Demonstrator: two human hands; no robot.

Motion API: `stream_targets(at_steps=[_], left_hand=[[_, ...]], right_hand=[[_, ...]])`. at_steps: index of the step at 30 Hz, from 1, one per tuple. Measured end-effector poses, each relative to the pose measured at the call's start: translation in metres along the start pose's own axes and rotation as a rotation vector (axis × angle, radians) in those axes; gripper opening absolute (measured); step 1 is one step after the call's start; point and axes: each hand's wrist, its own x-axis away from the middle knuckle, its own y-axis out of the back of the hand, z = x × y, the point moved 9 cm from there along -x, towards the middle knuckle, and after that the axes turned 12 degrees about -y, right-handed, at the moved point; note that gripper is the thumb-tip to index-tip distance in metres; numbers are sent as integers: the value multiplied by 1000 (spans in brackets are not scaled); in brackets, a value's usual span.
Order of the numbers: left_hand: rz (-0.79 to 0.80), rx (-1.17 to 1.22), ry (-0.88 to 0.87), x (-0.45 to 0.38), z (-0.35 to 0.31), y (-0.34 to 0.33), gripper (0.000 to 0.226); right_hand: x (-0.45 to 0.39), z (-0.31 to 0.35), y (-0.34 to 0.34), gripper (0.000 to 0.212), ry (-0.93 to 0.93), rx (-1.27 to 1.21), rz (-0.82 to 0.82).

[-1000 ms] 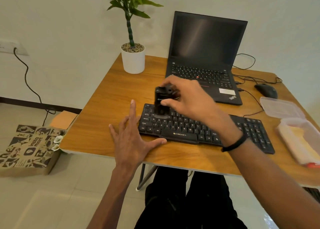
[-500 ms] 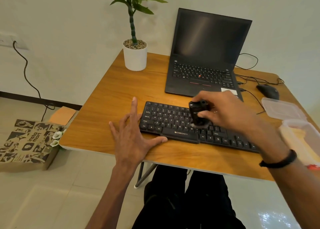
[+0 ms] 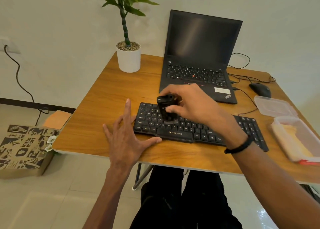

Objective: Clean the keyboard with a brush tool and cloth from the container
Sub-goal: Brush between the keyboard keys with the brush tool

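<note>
Desk-top keyboard (image 3: 181,130): brush tool (image 3: 166,110) in right-hand fingers (image 3: 174,109), bristles seemingly touching keys

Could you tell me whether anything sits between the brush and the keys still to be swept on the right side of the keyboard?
Nothing visible: the right hand holds the brush tool on the keyboard, and only that forearm crosses the right-hand keys.

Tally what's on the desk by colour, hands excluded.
Black: 4, keyboard, brush, laptop, mouse
White: 1, plant pot
Clear plastic: 2, container, lid
Total: 7
</note>
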Motion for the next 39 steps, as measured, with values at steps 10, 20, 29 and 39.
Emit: stream_targets(at_steps=[10,20,29,39], left_hand=[[-10,-4,-7,1,1,0,153],[-3,-4,6,1,1,1,154],[-18,4,18,2,3,1,151],[-23,0,5,2,3,2,152]], right_hand=[[58,-114,49,52,-355,177,-28],[21,-30,37,52,-134,-88,-112],[-7,39,-33,39,73,-221,-69],[53,-58,22,48,-206,133,-2]])
